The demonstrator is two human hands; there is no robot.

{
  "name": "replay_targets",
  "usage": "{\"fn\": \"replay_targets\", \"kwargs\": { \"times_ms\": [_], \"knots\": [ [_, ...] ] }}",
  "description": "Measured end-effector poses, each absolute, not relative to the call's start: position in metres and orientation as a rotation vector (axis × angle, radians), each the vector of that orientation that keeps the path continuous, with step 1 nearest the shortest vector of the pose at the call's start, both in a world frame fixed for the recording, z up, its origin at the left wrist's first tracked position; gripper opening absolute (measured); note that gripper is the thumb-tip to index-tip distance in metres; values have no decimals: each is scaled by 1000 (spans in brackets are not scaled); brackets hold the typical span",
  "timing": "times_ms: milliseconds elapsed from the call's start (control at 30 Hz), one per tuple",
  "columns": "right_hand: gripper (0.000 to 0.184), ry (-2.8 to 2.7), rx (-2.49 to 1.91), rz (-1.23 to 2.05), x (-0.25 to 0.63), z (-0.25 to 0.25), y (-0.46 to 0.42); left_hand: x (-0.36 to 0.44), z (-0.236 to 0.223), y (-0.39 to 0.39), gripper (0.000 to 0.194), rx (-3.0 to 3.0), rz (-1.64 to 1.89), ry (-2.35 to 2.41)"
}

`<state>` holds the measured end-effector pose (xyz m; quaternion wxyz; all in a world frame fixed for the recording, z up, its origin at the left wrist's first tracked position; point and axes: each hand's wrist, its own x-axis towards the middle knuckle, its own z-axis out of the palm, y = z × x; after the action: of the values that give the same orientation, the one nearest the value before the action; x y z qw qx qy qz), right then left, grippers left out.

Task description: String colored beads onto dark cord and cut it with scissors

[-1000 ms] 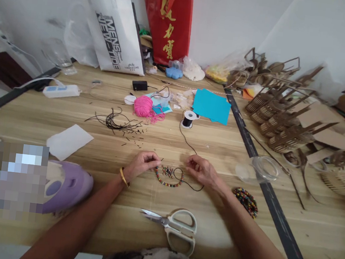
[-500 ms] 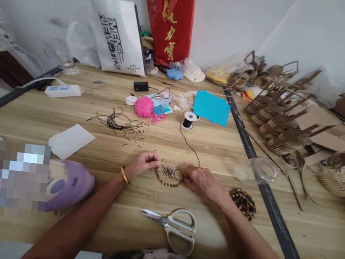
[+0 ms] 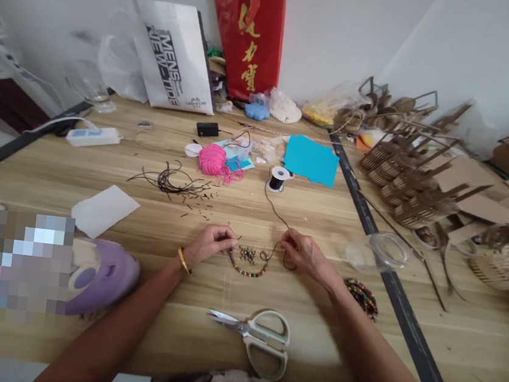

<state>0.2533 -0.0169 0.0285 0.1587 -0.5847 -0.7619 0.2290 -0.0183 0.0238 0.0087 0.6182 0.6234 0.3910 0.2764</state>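
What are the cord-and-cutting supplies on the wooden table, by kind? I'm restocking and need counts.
Spool of black cord: 1
Pink yarn ball: 1
Scissors: 1
Pile of black cord offcuts: 1
Partly beaded strand, held between left hand and right hand: 1
Total: 5

Bare desk point(image 3: 306, 218) left open betw. hands and spool point(image 3: 277, 178); near side blocked by scissors point(image 3: 256, 337), left by purple device point(image 3: 100, 271), right by bead pile point(image 3: 364, 297).
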Motion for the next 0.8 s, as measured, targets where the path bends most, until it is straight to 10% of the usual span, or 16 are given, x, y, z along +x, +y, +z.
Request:
{"fn": "replay_targets", "kwargs": {
  "times_ms": [800],
  "knots": [
    [21, -2138, -1878, 281, 282, 44, -14, -18, 8, 24, 30, 1443, 631, 896]
  ]
}}
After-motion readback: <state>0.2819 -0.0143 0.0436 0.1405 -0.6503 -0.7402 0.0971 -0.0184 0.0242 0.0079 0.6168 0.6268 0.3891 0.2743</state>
